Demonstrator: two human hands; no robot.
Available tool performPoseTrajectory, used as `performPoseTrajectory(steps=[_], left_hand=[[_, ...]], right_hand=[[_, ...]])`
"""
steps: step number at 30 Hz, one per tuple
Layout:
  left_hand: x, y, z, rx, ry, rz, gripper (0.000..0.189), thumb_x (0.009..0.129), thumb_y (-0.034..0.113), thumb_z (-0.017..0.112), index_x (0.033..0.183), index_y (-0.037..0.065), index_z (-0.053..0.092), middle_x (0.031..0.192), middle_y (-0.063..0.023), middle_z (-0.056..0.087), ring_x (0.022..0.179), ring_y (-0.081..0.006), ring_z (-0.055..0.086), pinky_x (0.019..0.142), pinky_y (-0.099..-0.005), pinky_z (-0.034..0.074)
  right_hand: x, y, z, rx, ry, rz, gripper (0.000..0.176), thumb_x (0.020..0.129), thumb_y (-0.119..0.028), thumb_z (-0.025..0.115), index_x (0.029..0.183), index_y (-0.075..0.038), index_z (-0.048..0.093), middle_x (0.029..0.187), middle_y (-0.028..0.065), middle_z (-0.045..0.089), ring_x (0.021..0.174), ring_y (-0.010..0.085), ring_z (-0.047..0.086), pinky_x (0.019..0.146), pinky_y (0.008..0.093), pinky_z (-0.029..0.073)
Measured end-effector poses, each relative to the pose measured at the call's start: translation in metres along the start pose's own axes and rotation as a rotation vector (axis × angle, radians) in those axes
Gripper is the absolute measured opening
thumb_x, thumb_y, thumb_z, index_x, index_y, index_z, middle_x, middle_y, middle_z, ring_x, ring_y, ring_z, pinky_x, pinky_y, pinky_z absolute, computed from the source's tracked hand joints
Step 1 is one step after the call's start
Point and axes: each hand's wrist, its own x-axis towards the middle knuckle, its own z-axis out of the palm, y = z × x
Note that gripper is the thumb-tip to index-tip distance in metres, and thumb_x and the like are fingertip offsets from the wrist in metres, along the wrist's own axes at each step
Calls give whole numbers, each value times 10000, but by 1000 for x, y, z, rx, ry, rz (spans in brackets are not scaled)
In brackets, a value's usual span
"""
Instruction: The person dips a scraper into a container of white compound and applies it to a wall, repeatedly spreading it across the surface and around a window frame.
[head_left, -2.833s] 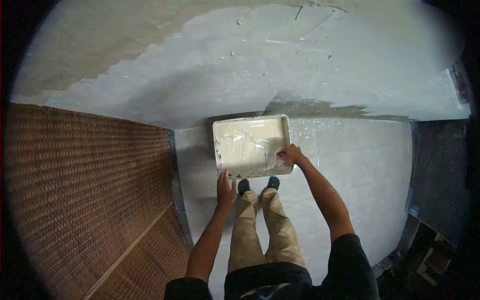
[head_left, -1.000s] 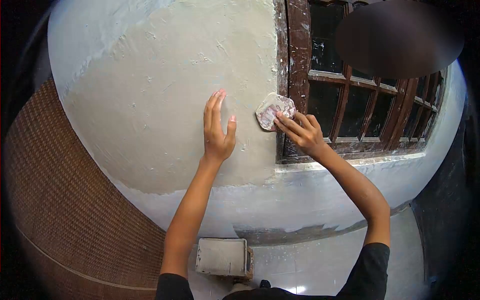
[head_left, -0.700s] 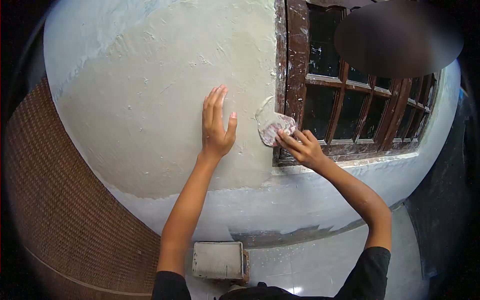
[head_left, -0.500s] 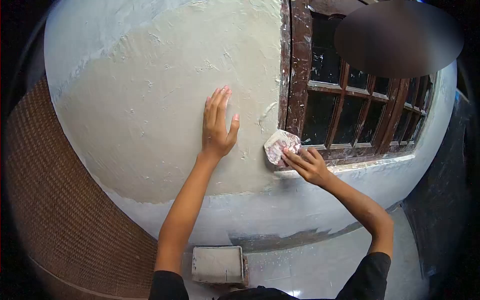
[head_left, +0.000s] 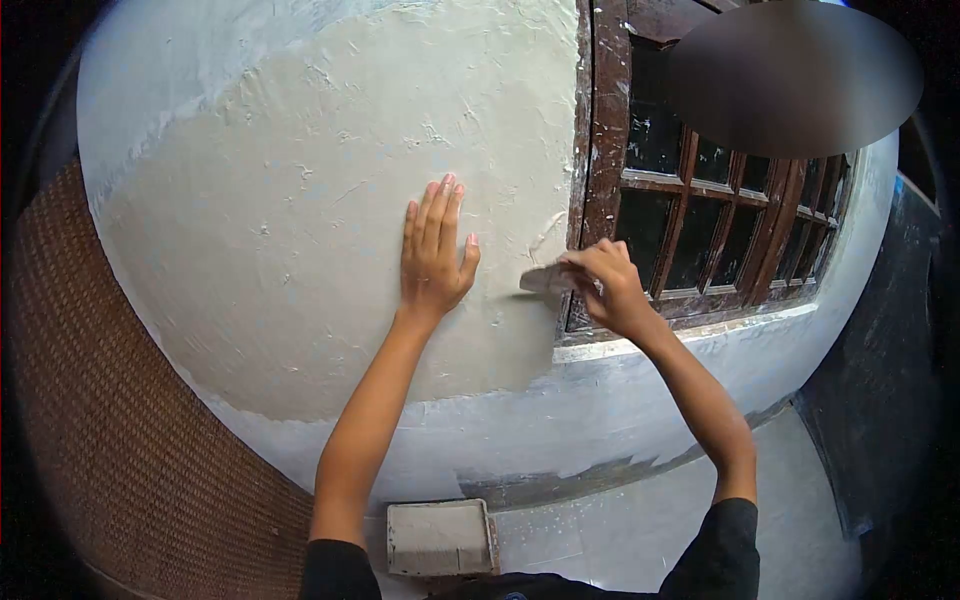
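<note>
My left hand (head_left: pixel 434 250) lies flat against the wall, fingers stretched upward, on the beige coat of filler (head_left: pixel 300 230). In my right hand (head_left: pixel 614 288) is a flat putty spreader (head_left: pixel 542 280), pinched between thumb and fingers. The spreader is tilted nearly edge-on to me, with its left end at the filler beside the window frame (head_left: pixel 600 150). A raised ridge of filler (head_left: pixel 548 232) shows just above it. Part of the spreader is hidden behind my fingers.
Below stands a rectangular tray (head_left: pixel 437 540) holding pale filler, on the tiled floor (head_left: pixel 560 540). A woven brown panel (head_left: pixel 130 400) lines the left side. The white window sill (head_left: pixel 690 332) juts out under the glass panes. Dark sheeting (head_left: pixel 875 370) hangs at the right.
My right hand has moved upward and turned, so the spreader went from showing its filler-smeared face to nearly edge-on. My left hand stays flat in about the same place.
</note>
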Motion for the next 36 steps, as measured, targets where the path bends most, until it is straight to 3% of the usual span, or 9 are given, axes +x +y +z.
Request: performPoseTrajectory(steps=[6,11,14,18,22,25,28,32,36], left_hand=[[-1,0,0,-25,8,-1,633,879,160,554,1469,38,359,1531,-121,361,1442,-285,294,1183,-494,198],[-1,-2,0,-16,3,7,636,880,166,551,1471,37,357,1532,-119,359,1443,-284,292,1183,-494,199],[-2,-2,0,9,-4,2,605,901,215,510,1466,44,375,1532,-99,364,1447,-242,293,1191,-458,206],[-2,-2,2,16,11,7,603,900,210,511,1465,46,377,1536,-96,361,1449,-239,291,1190,-461,207],[-1,-2,0,16,16,8,603,899,205,511,1465,47,378,1534,-95,367,1442,-238,306,1187,-459,214],[-1,-1,-1,-18,0,5,600,900,177,519,1465,43,369,1533,-111,361,1448,-267,287,1188,-478,196],[-2,-3,0,-11,5,15,599,898,174,520,1463,41,372,1534,-110,360,1449,-265,285,1189,-477,193],[-3,-2,1,-7,4,11,596,897,172,517,1461,42,376,1535,-110,359,1449,-265,284,1190,-477,193],[-2,-3,0,-7,2,8,592,897,169,514,1459,41,378,1535,-111,360,1449,-265,285,1190,-477,194]], right_hand=[[43,16,-7,-57,157,77,317,792,-23,673,1106,-68,676,951,87,704,810,250,566,743,364,366],[79,15,-38,-164,415,151,358,757,-21,712,1111,-71,680,939,103,703,776,263,594,719,358,471],[87,14,-51,-194,545,37,360,783,9,706,1136,-51,671,923,129,690,767,226,622,689,324,501],[64,10,-26,151,557,230,273,847,-48,713,1116,-21,674,909,130,684,754,170,635,671,285,505],[26,-13,16,319,303,284,250,842,-76,722,1084,-24,679,893,132,674,745,199,633,681,308,505],[14,-15,33,66,159,281,242,836,-53,734,1063,-3,667,885,124,664,757,183,643,667,270,499],[28,-6,23,42,378,302,254,826,-99,733,1067,-37,682,871,149,654,696,236,607,635,315,486],[38,17,-3,237,695,468,271,872,-98,711,1121,-6,658,948,114,687,813,147,636,693,269,505],[20,1,14,354,539,413,260,879,-105,709,1117,-11,659,939,92,688,801,118,623,683,262,501]])
